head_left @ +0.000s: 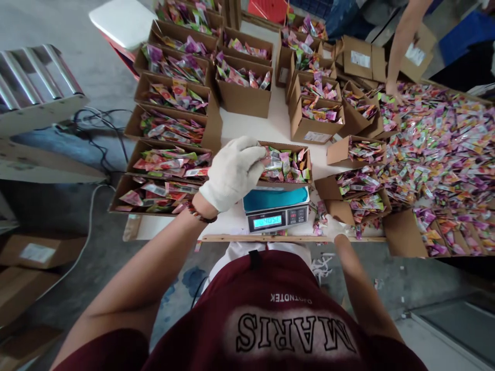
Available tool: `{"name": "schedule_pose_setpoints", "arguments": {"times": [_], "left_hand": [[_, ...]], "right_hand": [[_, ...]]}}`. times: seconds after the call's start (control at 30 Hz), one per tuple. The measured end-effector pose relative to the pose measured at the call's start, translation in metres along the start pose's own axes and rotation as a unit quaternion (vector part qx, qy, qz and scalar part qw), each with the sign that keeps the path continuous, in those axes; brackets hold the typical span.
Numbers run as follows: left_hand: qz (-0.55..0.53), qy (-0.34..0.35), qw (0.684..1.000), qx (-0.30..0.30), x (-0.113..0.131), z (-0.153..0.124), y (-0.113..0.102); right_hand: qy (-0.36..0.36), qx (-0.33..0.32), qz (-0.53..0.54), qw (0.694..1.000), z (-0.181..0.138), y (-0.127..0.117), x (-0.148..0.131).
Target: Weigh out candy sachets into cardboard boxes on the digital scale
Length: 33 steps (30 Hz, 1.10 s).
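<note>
My left hand [236,170], in a white glove, is bent over the left end of a cardboard box [284,184] full of small colourful packets [286,164]. Its fingers curl inward at the packets; what lies under them is hidden. This box sits on a digital scale [276,216] with a teal platform and a lit display. Low on the right, my right hand [335,228], also gloved, is at the table's front edge beside a few loose packets [319,219]. Blur and small size hide how its fingers are set.
Filled boxes [174,159] line the left of the white table [259,126]; more boxes [317,123] stand beyond the scale. A big heap of packets [444,149] covers the right side. Another person's arm [402,46] reaches into it. A roller conveyor [36,77] is at far left.
</note>
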<state>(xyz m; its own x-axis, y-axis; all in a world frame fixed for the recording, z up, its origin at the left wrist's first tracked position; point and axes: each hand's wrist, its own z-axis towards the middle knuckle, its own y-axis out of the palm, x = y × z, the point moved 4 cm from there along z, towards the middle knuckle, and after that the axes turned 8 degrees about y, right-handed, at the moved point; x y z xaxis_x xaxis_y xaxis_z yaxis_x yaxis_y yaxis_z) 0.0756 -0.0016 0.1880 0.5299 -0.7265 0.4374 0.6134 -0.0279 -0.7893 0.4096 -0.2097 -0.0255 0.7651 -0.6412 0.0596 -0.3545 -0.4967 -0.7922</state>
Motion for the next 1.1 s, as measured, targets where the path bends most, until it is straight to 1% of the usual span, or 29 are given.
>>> {"name": "schedule_pose_setpoints", "arguments": {"times": [0.07, 0.1, 0.13, 0.17, 0.2, 0.23, 0.27, 0.3, 0.33, 0.37, 0.43, 0.5, 0.53, 0.57, 0.63, 0.7, 0.73, 0.77, 0.8, 0.87, 0.9, 0.93, 0.97, 1.0, 1.03, 1.1], "left_hand": [[0.014, 0.001, 1.0, -0.021, 0.0, 0.004, 0.003], [0.022, 0.003, 0.999, -0.041, 0.0, 0.005, 0.006], [0.033, 0.009, 0.997, -0.069, 0.001, 0.005, 0.01], [0.044, 0.015, 0.993, -0.105, 0.002, 0.003, 0.016], [0.056, 0.02, 0.987, -0.146, 0.004, 0.001, 0.022], [0.07, 0.022, 0.98, -0.185, 0.006, -0.003, 0.029], [0.082, 0.022, 0.973, -0.214, 0.009, -0.008, 0.034], [0.092, 0.02, 0.969, -0.229, 0.011, -0.013, 0.038], [0.098, 0.018, 0.969, -0.228, 0.013, -0.018, 0.04], [0.101, 0.016, 0.972, -0.213, 0.015, -0.024, 0.04], [0.102, 0.014, 0.981, -0.163, 0.016, -0.034, 0.034], [0.103, 0.004, 0.988, -0.118, 0.014, -0.043, 0.024], [0.1, 0.001, 0.989, -0.106, 0.012, -0.047, 0.019], [0.096, 0.0, 0.99, -0.102, 0.011, -0.05, 0.016], [0.086, 0.004, 0.989, -0.118, 0.01, -0.053, 0.015], [0.084, 0.013, 0.984, -0.157, 0.009, -0.049, 0.022], [0.089, 0.016, 0.98, -0.18, 0.009, -0.044, 0.028], [0.098, 0.015, 0.974, -0.204, 0.008, -0.039, 0.035], [0.11, 0.01, 0.967, -0.231, 0.006, -0.033, 0.042], [0.133, -0.005, 0.948, -0.288, 0.0, -0.022, 0.056], [0.14, -0.008, 0.938, -0.316, -0.004, -0.017, 0.063], [0.141, -0.005, 0.929, -0.342, -0.008, -0.012, 0.068], [0.137, 0.005, 0.921, -0.364, -0.013, -0.007, 0.072], [0.129, 0.017, 0.916, -0.38, -0.018, -0.002, 0.073], [0.121, 0.028, 0.912, -0.392, -0.025, 0.003, 0.073], [0.111, 0.034, 0.91, -0.399, -0.044, 0.017, 0.067]], "right_hand": [[-0.043, 0.035, 0.03, 0.998, -0.011, -0.03, -0.012], [-0.073, 0.061, 0.05, 0.994, -0.018, -0.049, -0.022], [-0.119, 0.099, 0.078, 0.985, -0.027, -0.07, -0.034], [-0.179, 0.145, 0.112, 0.967, -0.038, -0.093, -0.051], [-0.253, 0.191, 0.147, 0.937, -0.05, -0.115, -0.071], [-0.333, 0.235, 0.179, 0.895, -0.063, -0.136, -0.093], [-0.405, 0.258, 0.193, 0.856, -0.074, -0.153, -0.118], [-0.459, 0.26, 0.183, 0.829, -0.082, -0.165, -0.144], [-0.492, 0.248, 0.152, 0.82, -0.086, -0.172, -0.171], [-0.504, 0.231, 0.105, 0.826, -0.085, -0.175, -0.198], [-0.476, 0.189, -0.005, 0.859, -0.075, -0.173, -0.241], [-0.43, 0.153, -0.079, 0.886, -0.061, -0.167, -0.267], [-0.422, 0.144, -0.083, 0.891, -0.057, -0.166, -0.272], [-0.428, 0.141, -0.06, 0.891, -0.056, -0.167, -0.274], [-0.46, 0.149, 0.05, 0.874, -0.061, -0.176, -0.263], [-0.463, 0.153, 0.18, 0.854, -0.069, -0.193, -0.233], [-0.451, 0.147, 0.225, 0.851, -0.072, -0.201, -0.214], [-0.436, 0.133, 0.245, 0.856, -0.073, -0.207, -0.192], [-0.42, 0.11, 0.241, 0.868, -0.073, -0.211, -0.17], [-0.398, 0.033, 0.166, 0.902, -0.064, -0.207, -0.127], [-0.377, -0.013, 0.123, 0.918, -0.055, -0.201, -0.107], [-0.351, -0.043, 0.091, 0.931, -0.043, -0.194, -0.09], [-0.325, -0.049, 0.07, 0.942, -0.028, -0.189, -0.077], [-0.307, -0.034, 0.063, 0.949, -0.011, -0.186, -0.071], [-0.3, 0.002, 0.064, 0.952, 0.008, -0.186, -0.071], [-0.304, 0.098, 0.069, 0.945, 0.047, -0.195, -0.091]]}}
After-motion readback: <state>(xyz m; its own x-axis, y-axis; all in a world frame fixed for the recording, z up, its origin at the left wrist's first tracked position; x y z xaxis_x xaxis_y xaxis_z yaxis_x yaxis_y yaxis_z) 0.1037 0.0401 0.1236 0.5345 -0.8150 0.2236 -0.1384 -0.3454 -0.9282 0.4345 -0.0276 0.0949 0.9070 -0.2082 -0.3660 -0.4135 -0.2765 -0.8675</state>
